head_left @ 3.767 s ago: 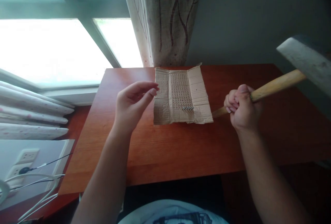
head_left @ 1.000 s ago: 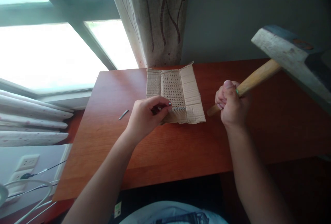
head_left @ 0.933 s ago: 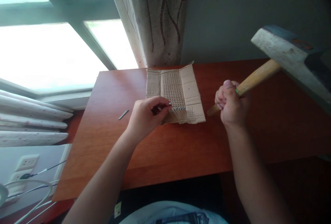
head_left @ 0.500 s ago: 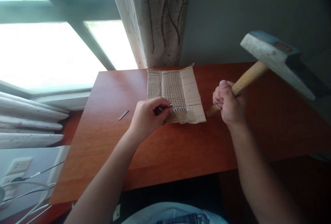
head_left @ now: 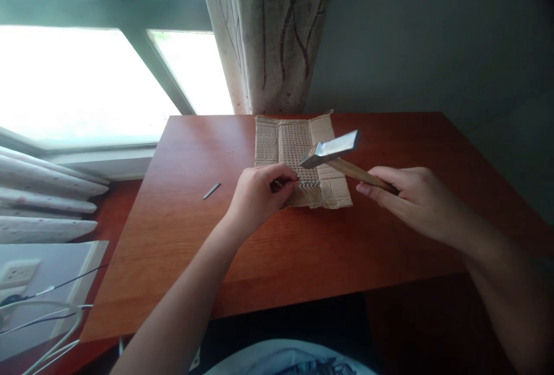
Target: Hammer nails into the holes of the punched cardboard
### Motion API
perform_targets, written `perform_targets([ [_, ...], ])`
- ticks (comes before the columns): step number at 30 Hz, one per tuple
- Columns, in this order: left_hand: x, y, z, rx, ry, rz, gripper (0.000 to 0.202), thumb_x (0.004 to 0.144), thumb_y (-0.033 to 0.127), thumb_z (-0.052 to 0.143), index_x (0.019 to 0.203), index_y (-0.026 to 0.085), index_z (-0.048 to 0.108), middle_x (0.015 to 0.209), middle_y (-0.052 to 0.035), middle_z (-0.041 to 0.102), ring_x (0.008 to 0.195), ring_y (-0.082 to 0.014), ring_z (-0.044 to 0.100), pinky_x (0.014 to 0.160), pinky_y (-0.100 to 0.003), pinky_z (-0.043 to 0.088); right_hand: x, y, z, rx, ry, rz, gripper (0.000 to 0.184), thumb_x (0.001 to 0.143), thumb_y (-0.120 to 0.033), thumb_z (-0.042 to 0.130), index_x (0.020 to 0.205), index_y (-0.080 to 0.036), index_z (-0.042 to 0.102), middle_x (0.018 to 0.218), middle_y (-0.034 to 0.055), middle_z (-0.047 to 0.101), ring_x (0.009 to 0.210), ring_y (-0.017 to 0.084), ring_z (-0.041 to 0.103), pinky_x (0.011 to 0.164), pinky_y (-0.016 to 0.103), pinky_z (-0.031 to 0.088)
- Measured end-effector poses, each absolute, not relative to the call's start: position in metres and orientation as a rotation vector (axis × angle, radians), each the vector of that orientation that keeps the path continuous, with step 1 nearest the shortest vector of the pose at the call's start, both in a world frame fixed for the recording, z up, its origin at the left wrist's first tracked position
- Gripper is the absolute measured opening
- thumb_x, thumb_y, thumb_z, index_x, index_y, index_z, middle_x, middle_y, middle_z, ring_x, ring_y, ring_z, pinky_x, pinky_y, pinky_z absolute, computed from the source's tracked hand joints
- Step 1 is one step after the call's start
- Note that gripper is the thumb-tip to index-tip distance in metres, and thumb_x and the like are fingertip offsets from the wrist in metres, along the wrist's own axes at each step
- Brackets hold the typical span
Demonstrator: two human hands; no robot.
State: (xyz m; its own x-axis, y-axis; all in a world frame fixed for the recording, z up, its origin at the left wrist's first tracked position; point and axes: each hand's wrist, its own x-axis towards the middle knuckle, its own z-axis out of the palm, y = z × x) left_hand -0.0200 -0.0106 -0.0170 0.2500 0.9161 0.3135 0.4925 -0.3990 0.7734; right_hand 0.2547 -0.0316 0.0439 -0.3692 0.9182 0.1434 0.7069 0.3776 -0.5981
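The left hand pinches a mostly hidden nail over cardboard on the counter. Just right of its fingers hangs the hammer head, the handle slanting rightward and nearer, gripped by the right hand.

light: daylight from left-side window, panes blown out | glare: pale sheen on tabletop, far left corner | dim: right-hand wall | detail: nail row soft | top-right corner darkened
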Motion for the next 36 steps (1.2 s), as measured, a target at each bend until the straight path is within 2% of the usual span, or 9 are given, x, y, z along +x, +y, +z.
perform_targets([
  [6, -0.02, -0.009, -0.018, 1.996, 1.263, 1.063, 0.007, 0.084, 0.018, 0.07, 0.082, 0.02, 0.076, 0.073, 0.0014, 0.077, 0.059, -0.0114, 0.064, 0.059, -0.022, 0.047, 0.25, -0.034, 0.057, -1.367, -2.232, 0.565, 0.044, 0.097, -0.05, 0.06, 0.064, -0.023, 0.051, 0.051, -0.0041, 0.045, 0.042, 0.011, 0.039, 0.043, 0.029, 0.025],
  [13, -0.021, -0.008, -0.023, 2.058, 1.293, 1.054, 0.005, 0.083, 0.018, 0.072, 0.08, 0.02, 0.076, 0.071, 0.0019, 0.075, 0.06, -0.0119, 0.064, 0.058, -0.023, 0.045, 0.244, -0.037, 0.065, -1.474, -2.404, 0.645, 0.042, 0.102, -0.047, 0.052, 0.068, -0.022, 0.052, 0.058, -0.0025, 0.053, 0.05, 0.013, 0.049, 0.05, 0.029, 0.032],
  [17, -0.021, -0.008, -0.024, 2.049, 1.273, 1.062, 0.006, 0.084, 0.018, 0.072, 0.082, 0.02, 0.077, 0.073, 0.0022, 0.076, 0.061, -0.0116, 0.064, 0.059, -0.023, 0.045, 0.242, -0.039, 0.072, -1.534, -2.429, 0.615, 0.041, 0.103, -0.046, 0.05, 0.069, -0.022, 0.05, 0.058, -0.0029, 0.05, 0.051, 0.013, 0.047, 0.053, 0.029, 0.031],
  [24, -0.021, -0.008, -0.021, 2.062, 1.305, 1.028, 0.006, 0.083, 0.017, 0.072, 0.082, 0.02, 0.077, 0.072, 0.0027, 0.076, 0.061, -0.0117, 0.064, 0.059, -0.023, 0.045, 0.243, -0.039, 0.069, -1.607, -2.433, 0.655, 0.039, 0.103, -0.044, 0.049, 0.07, -0.023, 0.049, 0.06, -0.0021, 0.053, 0.054, 0.014, 0.05, 0.054, 0.03, 0.032],
  [30, -0.02, -0.009, -0.019, 2.056, 1.302, 1.015, 0.007, 0.083, 0.015, 0.072, 0.082, 0.02, 0.077, 0.072, 0.0032, 0.076, 0.058, -0.0102, 0.062, 0.059, -0.022, 0.044, 0.245, -0.042, 0.068, -1.578, -2.381, 0.61, 0.04, 0.102, -0.044, 0.05, 0.068, -0.023, 0.046, 0.056, -0.0034, 0.048, 0.05, 0.013, 0.045, 0.052, 0.029, 0.03],
  [36, -0.021, -0.008, -0.021, 2.115, 1.341, 0.972, 0.005, 0.083, 0.017, 0.074, 0.081, 0.02, 0.076, 0.073, 0.0025, 0.076, 0.061, -0.012, 0.064, 0.059, -0.024, 0.043, 0.244, -0.041, 0.065, -1.595, -2.413, 0.656, 0.039, 0.103, -0.043, 0.049, 0.07, -0.023, 0.049, 0.06, -0.0033, 0.051, 0.053, 0.012, 0.049, 0.053, 0.029, 0.032],
])
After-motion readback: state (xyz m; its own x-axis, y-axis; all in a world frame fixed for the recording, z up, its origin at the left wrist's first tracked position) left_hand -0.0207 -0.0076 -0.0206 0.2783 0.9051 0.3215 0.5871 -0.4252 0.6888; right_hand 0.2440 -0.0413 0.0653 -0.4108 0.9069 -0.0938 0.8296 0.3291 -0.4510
